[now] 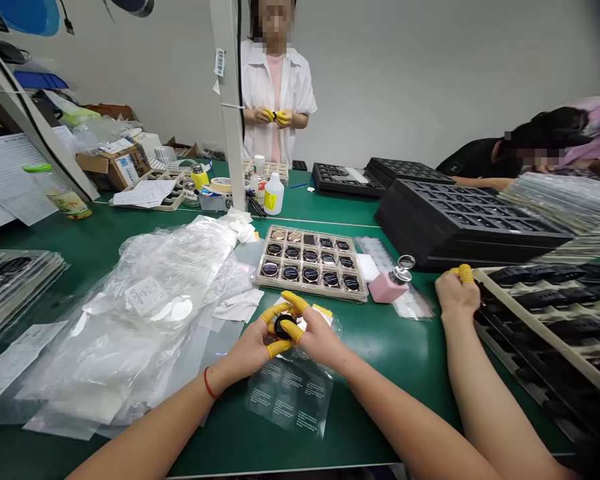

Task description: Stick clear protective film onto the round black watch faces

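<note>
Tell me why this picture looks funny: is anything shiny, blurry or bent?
In the head view, the crinkled clear plastic bag shines with white glare; the long white metal rail looks slanted, probably from the wide lens; the bottom-right corner fades dark; the person's left hand in yellow finger cots looks sharp, not blurry.

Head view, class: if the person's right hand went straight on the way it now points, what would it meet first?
The right hand meets the round black disc first, seemingly touching its fingertips; the left hand lies beyond.
</note>
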The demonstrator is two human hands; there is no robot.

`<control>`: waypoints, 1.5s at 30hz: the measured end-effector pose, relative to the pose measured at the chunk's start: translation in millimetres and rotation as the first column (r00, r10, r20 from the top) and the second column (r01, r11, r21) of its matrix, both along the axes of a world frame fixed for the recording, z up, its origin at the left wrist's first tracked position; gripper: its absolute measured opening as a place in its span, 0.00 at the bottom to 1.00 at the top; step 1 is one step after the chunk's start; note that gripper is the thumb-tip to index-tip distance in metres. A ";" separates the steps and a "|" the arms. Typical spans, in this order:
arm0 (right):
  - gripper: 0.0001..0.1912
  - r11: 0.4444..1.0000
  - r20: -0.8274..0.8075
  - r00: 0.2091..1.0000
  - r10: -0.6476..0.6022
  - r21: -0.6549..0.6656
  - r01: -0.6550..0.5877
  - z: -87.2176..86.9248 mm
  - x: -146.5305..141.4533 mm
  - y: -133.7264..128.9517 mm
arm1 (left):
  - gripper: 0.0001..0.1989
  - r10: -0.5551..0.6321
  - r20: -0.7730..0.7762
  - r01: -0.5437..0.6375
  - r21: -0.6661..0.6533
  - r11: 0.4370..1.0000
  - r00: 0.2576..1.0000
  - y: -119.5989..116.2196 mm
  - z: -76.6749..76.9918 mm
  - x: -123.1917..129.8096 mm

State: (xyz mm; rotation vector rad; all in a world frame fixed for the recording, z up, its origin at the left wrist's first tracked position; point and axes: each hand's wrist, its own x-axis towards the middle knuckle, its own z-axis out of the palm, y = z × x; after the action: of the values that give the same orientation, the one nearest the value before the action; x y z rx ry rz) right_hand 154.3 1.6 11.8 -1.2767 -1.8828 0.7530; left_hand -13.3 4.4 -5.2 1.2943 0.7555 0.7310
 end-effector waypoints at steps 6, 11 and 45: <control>0.13 0.860 0.091 0.865 -0.494 0.197 0.470 41.5 42.9 116.8 | 0.31 0.036 -0.063 -0.038 -0.026 0.999 0.997 7.8 6.9 -8.1; 0.11 0.824 0.194 0.803 -0.564 0.185 0.535 31.5 74.2 213.5 | 0.27 0.038 -0.057 -0.037 0.018 0.999 0.998 2.4 18.9 -14.7; 0.18 0.595 -0.038 0.856 -0.516 0.703 0.390 -69.5 113.8 90.8 | 0.25 0.070 0.281 -0.115 0.149 0.982 0.957 -210.7 158.9 -43.2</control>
State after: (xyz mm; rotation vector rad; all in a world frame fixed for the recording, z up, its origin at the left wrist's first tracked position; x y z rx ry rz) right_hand 268.1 92.4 -57.6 -1.2400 -1.5911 -0.3504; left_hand -56.5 -206.3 153.7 1.2765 0.5410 1.0436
